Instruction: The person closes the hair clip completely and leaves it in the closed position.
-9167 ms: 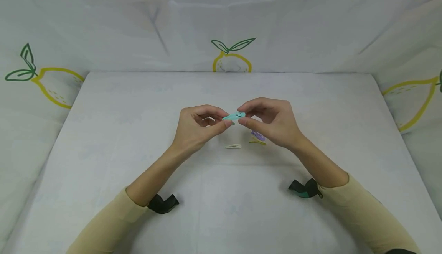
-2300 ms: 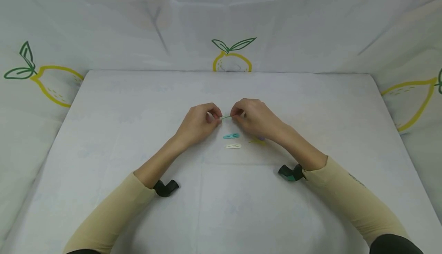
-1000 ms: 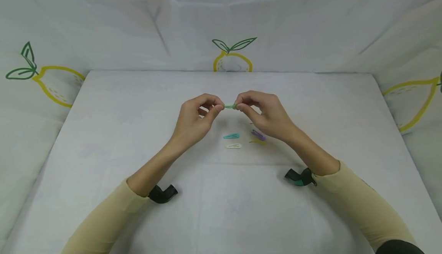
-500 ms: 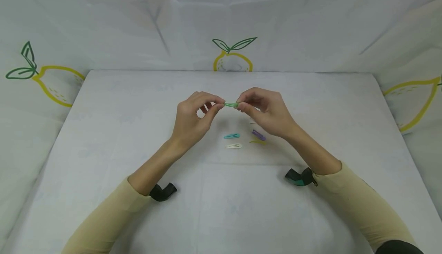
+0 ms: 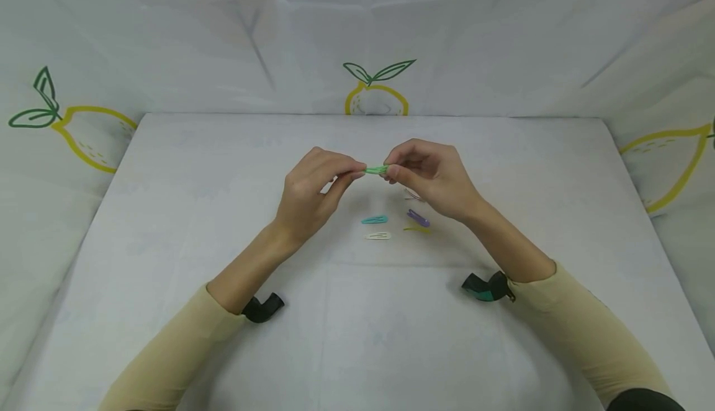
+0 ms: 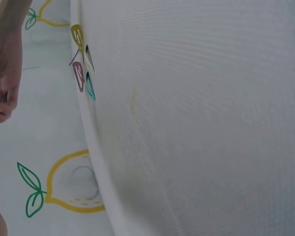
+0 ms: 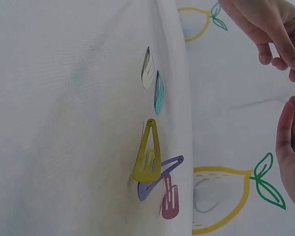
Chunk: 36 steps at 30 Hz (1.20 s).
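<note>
A green snap hair clip [image 5: 375, 169] is held up over the far half of the table, between both hands. My left hand [image 5: 307, 195] pinches its narrow left end between thumb and fingertips. At the wider right end, the thumb and index finger of my right hand [image 5: 434, 178] grip it. Below the hands lie a teal snap clip [image 5: 374, 219] and a cream-white one [image 5: 377, 236], both flat and closed. To their right are a purple clip [image 5: 418, 218], a yellow clip [image 5: 416, 230] and a pink clip [image 7: 170, 199], bent open in the right wrist view.
The white table [image 5: 357, 336] ends at a back edge against a pale cloth wall [image 5: 313, 57] printed with lemons. A black curved wrist mount [image 5: 264, 308] is under the left sleeve, and another black mount [image 5: 487, 287] is under the right.
Earlier both hands held the teal clip; it now lies above the white one. The green clip was then picked up and raised. Lately the left fingers straightened and the pink clip came more into view.
</note>
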Available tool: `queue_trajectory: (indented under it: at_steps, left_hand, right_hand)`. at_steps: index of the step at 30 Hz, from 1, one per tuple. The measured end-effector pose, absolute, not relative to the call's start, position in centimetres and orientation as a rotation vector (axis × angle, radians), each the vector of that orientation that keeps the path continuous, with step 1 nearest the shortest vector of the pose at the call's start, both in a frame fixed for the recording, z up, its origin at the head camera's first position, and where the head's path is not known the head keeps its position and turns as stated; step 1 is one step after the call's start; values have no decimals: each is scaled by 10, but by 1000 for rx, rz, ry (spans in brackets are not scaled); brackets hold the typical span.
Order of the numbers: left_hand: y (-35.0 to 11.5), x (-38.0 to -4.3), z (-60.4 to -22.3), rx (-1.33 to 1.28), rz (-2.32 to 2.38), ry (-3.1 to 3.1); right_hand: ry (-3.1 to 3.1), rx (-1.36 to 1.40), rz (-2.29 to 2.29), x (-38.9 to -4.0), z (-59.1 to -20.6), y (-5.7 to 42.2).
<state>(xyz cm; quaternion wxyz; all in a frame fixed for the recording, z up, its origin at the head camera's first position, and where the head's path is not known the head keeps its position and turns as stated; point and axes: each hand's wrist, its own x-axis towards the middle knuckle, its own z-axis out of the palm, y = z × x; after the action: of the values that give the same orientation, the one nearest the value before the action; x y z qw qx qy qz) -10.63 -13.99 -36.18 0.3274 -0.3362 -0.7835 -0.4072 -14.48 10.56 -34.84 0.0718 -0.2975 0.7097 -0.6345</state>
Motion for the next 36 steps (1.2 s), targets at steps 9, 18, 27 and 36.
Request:
queue_trajectory:
  at_steps: [9, 18, 27, 36]
  left_hand:
    - [-141, -107, -364, -850, -1104, -2053]
    - [-138, -108, -366, -740, -1260, -2064]
    - [-137, -107, -365, -697, -1340, -2078]
    - [-136, -106, -366, -667, -1390, -2089]
  right_hand:
    - [2140, -871, -1909, -142, -345, 105]
    - [2094, -859, -1949, -140, -342, 104]
    - [2130, -836, -1938, -141, -343, 104]
    - [2148, -836, -1928, -144, -346, 105]
